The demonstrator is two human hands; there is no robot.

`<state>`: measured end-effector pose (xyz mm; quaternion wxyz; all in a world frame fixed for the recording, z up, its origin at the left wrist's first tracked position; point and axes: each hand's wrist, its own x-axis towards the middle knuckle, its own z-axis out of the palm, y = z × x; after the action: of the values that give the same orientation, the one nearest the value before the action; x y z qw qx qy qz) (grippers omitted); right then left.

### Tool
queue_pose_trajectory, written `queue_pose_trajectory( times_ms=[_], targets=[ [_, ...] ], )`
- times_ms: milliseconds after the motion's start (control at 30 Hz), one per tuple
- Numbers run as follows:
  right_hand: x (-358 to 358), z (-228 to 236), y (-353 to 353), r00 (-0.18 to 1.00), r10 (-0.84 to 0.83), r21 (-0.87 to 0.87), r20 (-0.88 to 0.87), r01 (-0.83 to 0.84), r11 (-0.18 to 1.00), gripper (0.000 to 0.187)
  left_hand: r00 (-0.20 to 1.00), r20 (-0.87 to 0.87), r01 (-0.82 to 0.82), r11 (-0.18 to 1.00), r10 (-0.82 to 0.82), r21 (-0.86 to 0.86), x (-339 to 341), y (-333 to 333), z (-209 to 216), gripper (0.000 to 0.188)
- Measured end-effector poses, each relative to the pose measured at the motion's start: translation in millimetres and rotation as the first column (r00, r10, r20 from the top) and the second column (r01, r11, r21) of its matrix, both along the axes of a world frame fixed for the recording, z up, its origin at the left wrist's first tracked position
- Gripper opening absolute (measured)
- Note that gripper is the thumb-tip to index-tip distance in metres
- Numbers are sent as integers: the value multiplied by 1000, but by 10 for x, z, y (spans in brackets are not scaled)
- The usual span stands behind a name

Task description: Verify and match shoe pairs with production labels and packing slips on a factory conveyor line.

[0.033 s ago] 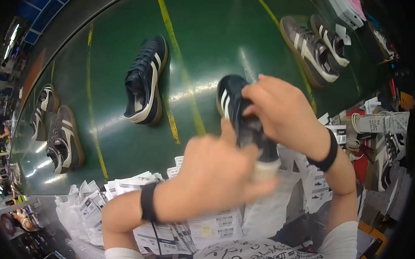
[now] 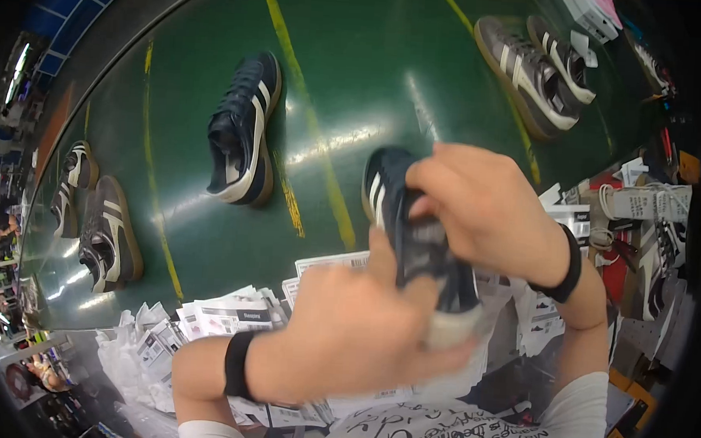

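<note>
A dark navy sneaker [image 2: 383, 190] with white side stripes is between my hands, its toe pointing away from me and its heel over the table's near edge. My left hand [image 2: 353, 318], smeared by motion, is closed round the near side and heel, with its index finger along the striped side. On the laces and tongue, my right hand [image 2: 478, 206] is closed in a pinch; its fingertips hide what exactly they grip. A similar navy sneaker [image 2: 246, 134] lies further left on the green table [image 2: 199, 235], touched by neither hand.
Brown sneakers [image 2: 524, 73] rest at the far right, and more brown sneakers [image 2: 116, 238] at the far left. Stacks of printed labels [image 2: 231, 312] line the near edge. A white box [image 2: 587, 16] stands at the back right; a corded device [image 2: 644, 204] sits at the right.
My hands and the held sneaker have come slightly closer to my body. The other sneakers have shifted only a little in the picture.
</note>
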<state>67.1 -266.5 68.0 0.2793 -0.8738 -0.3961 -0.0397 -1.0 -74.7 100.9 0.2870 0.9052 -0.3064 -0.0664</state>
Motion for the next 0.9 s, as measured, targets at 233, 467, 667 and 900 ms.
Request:
queue_pose_trajectory(
  times_ms=[233,467,667,900],
  targets=[
    [-85,-117,169,892,115,298,-436,22,954,3,984,10,180,980,-180,-82,-263,277,35,51],
    [-37,-196,112,521,59,215,-852,244,946,11,973,228,70,969,-14,-239,-383,233,-141,48],
    [65,9,-213,986,-57,286,-156,100,953,8,995,-102,-43,968,19,-245,115,643,-192,65],
    [880,-166,-183,813,-537,200,224,501,842,16,966,235,-151,974,110,167,921,1659,-1122,42]
  ],
)
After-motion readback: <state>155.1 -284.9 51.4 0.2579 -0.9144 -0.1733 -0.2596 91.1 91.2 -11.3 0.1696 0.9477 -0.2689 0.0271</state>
